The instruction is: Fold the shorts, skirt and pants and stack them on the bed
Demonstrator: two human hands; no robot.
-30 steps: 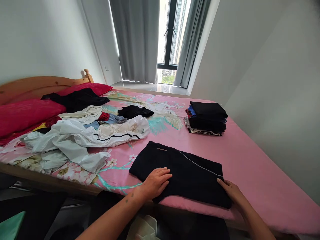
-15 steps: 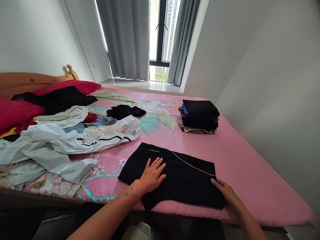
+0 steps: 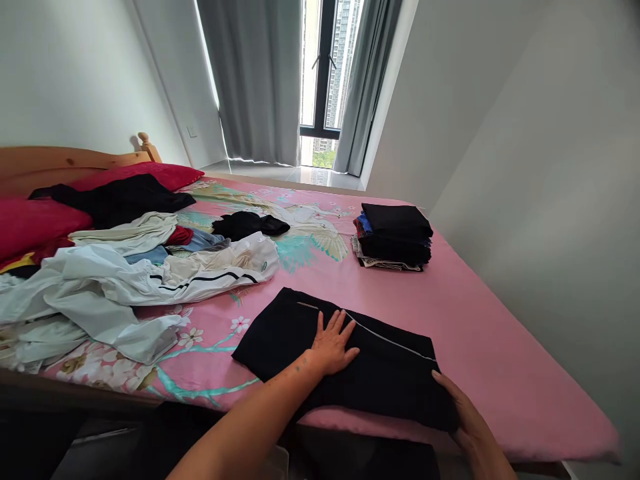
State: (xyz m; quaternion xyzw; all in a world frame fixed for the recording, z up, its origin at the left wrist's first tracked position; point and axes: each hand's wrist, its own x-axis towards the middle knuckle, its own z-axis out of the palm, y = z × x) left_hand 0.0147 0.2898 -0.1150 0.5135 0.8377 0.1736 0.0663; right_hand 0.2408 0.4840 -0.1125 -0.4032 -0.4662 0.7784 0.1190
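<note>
Black trousers, folded, with a thin white line of piping and a short pale strip by the waist, lie at the near edge of the bed. My left hand rests flat on the middle of them, fingers spread. At their right end my right hand has its thumb on top of the fabric. The other fingers of that hand are hidden under the edge, and the cloth sits between them and the thumb.
The bed has a pink floral sheet. A stack of folded clothes stands farther back. White clothing and other loose garments are heaped at left, by red pillows. A small black garment lies mid-bed. A wall rises at right.
My left hand has slid right across the trousers, staying flat. My right hand has shifted slightly right and down, its thumb now over the edge, and the right end of the trousers has moved with it.
</note>
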